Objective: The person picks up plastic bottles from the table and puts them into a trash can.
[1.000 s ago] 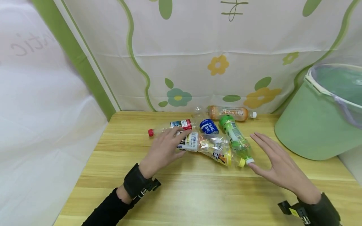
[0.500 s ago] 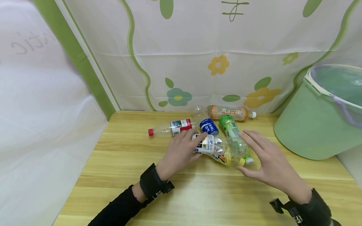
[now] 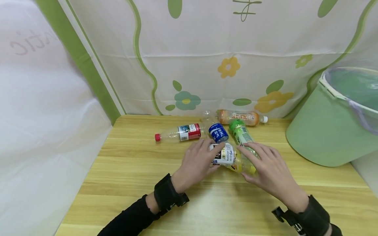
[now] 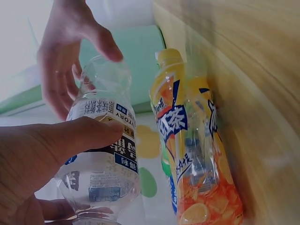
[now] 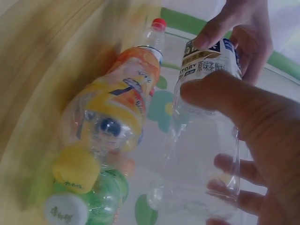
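Note:
My left hand (image 3: 197, 160) grips a clear plastic bottle (image 3: 224, 155) with a white, black and blue label, raised off the wood. In the left wrist view, its thumb lies across that label. My right hand (image 3: 270, 170) is around the bottle's other end, thumb and fingers spread on either side; firm contact is not visible. Below lies an iced tea bottle (image 4: 199, 187) with an orange and yellow wrapper and yellow cap (image 5: 75, 168). A green bottle (image 3: 240, 131) lies beside it, partly hidden by my right hand.
A red-capped bottle (image 3: 180, 132), a blue-labelled water bottle (image 3: 218, 131) and an orange-labelled bottle (image 3: 240, 118) lie towards the back of the wooden table (image 3: 124, 170). A green bin (image 3: 327, 127) with a clear liner stands at the right. A floral cloth (image 3: 183, 72) hangs behind.
My left hand has moved right with the clear bottle. My right hand has come left, from beside the bottles to around that bottle's far end. The bottles along the back stay put.

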The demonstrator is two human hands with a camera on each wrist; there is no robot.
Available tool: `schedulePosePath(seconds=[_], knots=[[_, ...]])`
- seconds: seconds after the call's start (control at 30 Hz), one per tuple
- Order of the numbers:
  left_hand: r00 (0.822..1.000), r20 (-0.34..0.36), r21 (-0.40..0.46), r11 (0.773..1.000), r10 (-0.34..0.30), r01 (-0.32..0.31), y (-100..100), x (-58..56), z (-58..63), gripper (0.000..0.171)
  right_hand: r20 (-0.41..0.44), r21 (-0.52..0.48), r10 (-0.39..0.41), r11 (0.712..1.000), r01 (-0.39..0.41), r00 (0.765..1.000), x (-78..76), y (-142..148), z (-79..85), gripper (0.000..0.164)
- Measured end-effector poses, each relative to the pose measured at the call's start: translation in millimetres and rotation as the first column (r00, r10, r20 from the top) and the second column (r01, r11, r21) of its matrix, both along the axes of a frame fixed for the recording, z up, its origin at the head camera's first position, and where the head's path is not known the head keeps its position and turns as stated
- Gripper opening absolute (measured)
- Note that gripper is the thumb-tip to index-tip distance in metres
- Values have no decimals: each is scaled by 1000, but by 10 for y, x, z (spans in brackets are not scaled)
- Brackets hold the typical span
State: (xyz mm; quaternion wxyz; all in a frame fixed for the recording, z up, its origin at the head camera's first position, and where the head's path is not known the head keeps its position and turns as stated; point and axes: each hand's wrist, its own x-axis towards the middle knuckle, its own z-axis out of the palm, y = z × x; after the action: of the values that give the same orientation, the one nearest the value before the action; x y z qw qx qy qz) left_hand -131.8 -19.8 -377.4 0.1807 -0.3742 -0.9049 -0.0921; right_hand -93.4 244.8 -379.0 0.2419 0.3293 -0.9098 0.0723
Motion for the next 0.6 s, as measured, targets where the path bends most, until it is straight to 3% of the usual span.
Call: schedulePosePath(seconds=[0.3,0.6], knots=[[999,34,0,1000,-27,27,34,49,-17,70,-37,5,-43,999,43,998,-24,6,-91,80],[997,64,4,999,-39,39,35,63,-53,71,-38,-23,-31,999,30,999,-41,20,-130,76]])
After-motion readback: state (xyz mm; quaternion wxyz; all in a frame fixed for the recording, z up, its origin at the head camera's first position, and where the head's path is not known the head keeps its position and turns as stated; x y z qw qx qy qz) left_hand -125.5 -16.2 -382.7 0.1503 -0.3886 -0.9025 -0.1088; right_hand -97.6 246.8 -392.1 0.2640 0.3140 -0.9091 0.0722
